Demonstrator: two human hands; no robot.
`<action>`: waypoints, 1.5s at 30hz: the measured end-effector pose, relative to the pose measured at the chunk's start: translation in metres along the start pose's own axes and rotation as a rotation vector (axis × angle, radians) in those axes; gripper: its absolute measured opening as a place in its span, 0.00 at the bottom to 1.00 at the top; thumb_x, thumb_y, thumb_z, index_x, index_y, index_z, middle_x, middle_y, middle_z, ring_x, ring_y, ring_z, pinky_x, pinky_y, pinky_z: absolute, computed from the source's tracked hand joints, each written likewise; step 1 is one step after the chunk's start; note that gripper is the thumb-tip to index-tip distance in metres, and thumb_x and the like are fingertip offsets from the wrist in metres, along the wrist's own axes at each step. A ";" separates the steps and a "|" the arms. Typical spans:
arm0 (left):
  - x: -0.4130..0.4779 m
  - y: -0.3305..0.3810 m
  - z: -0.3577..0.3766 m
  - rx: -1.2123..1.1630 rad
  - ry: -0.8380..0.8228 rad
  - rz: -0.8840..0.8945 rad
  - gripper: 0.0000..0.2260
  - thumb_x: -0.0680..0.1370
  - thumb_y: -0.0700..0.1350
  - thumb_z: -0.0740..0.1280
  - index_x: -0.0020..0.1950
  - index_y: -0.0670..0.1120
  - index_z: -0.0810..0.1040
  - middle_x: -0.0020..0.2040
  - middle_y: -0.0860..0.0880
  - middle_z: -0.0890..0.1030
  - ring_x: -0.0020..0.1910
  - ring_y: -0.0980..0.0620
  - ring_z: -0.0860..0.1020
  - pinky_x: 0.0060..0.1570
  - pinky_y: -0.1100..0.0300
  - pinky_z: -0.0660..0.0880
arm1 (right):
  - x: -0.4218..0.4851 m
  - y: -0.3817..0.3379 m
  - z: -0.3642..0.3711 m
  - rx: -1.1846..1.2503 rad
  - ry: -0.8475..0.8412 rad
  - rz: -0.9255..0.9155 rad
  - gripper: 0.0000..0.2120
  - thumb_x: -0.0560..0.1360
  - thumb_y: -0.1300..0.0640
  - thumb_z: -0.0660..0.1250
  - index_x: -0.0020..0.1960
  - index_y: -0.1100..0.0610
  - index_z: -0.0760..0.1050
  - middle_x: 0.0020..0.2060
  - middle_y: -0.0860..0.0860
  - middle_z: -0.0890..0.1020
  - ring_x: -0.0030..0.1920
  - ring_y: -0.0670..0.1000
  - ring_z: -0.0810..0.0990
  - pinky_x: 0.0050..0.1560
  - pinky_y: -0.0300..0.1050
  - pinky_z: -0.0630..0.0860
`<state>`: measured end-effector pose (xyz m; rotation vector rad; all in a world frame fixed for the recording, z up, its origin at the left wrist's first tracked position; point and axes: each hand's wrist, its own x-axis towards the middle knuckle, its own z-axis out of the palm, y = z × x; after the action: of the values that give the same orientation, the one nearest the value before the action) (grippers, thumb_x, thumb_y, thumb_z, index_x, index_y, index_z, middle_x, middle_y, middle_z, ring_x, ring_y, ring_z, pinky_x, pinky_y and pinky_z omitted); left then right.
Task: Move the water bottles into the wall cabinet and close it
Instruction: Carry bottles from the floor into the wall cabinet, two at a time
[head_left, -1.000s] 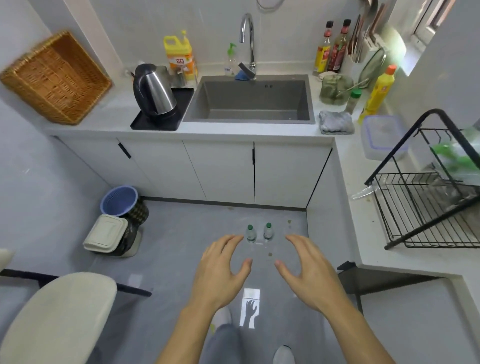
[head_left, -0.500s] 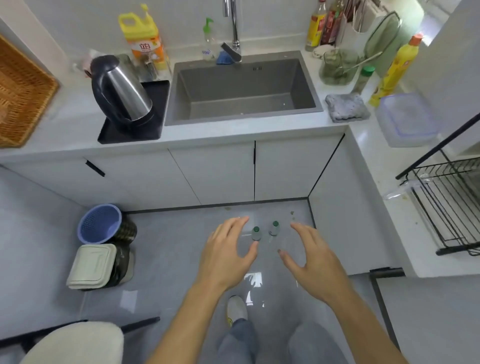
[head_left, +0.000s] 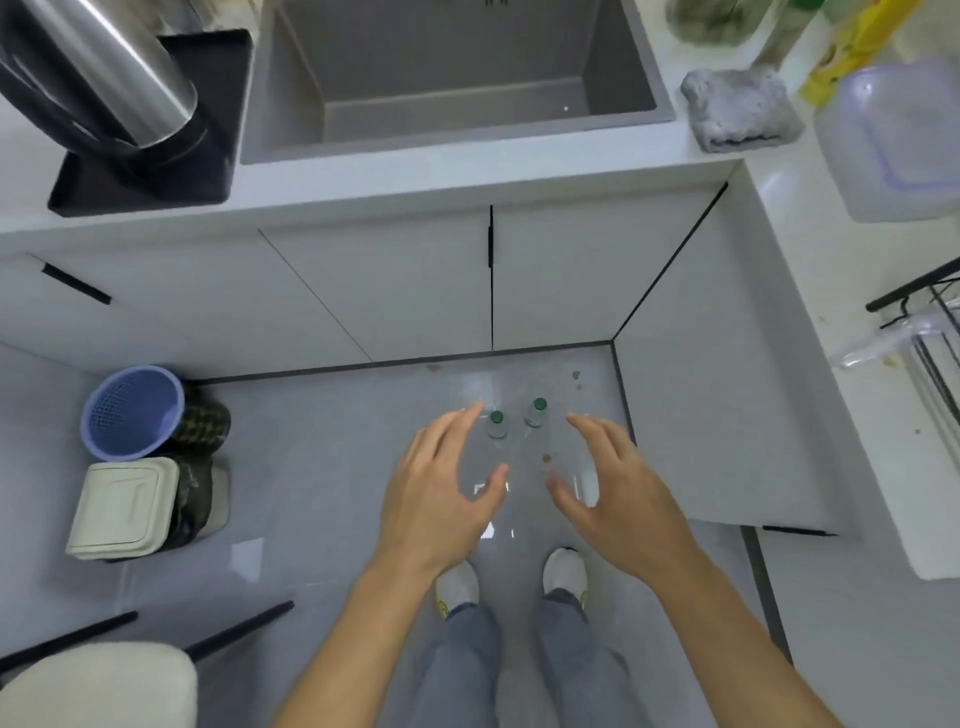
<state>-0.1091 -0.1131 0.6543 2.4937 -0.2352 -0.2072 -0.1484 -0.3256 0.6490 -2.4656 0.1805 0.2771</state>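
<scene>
Reaching step: left hand (head_left: 441, 499) and right hand (head_left: 618, 493), fingers released, hover over two clear green-capped water bottles (head_left: 497, 427) before the white sink cabinet (head_left: 395, 291); next they should grip both.

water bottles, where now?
Head view, centre: the water bottles stand side by side on the floor before the base cabinet doors, between the left hand and right hand.

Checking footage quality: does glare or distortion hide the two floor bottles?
Head view: glare patches on glossy floor between left hand and right hand; left bottle and right bottle nearly vanish, only green caps show; wide-angle lens bows the countertop edge.
</scene>
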 end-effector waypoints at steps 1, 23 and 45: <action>0.005 -0.007 0.013 -0.001 0.005 -0.005 0.28 0.78 0.57 0.69 0.77 0.53 0.67 0.70 0.56 0.73 0.68 0.56 0.70 0.67 0.57 0.71 | 0.006 0.009 0.009 0.001 -0.013 0.003 0.34 0.78 0.44 0.70 0.80 0.50 0.63 0.74 0.45 0.70 0.68 0.49 0.76 0.59 0.39 0.73; 0.095 -0.242 0.349 0.025 -0.036 -0.024 0.29 0.77 0.55 0.71 0.76 0.50 0.69 0.70 0.53 0.75 0.67 0.54 0.72 0.66 0.62 0.68 | 0.155 0.249 0.296 -0.075 -0.148 0.018 0.35 0.79 0.43 0.67 0.81 0.52 0.60 0.77 0.48 0.66 0.72 0.51 0.72 0.66 0.43 0.73; 0.207 -0.384 0.519 0.048 -0.046 -0.054 0.44 0.69 0.70 0.72 0.79 0.55 0.60 0.72 0.54 0.73 0.69 0.51 0.73 0.63 0.49 0.75 | 0.267 0.399 0.439 -0.180 -0.053 0.140 0.29 0.79 0.39 0.66 0.75 0.54 0.69 0.73 0.48 0.70 0.65 0.54 0.78 0.64 0.48 0.74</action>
<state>0.0322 -0.1487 -0.0078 2.5468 -0.1940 -0.2849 -0.0359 -0.3844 0.0110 -2.6240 0.3193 0.4352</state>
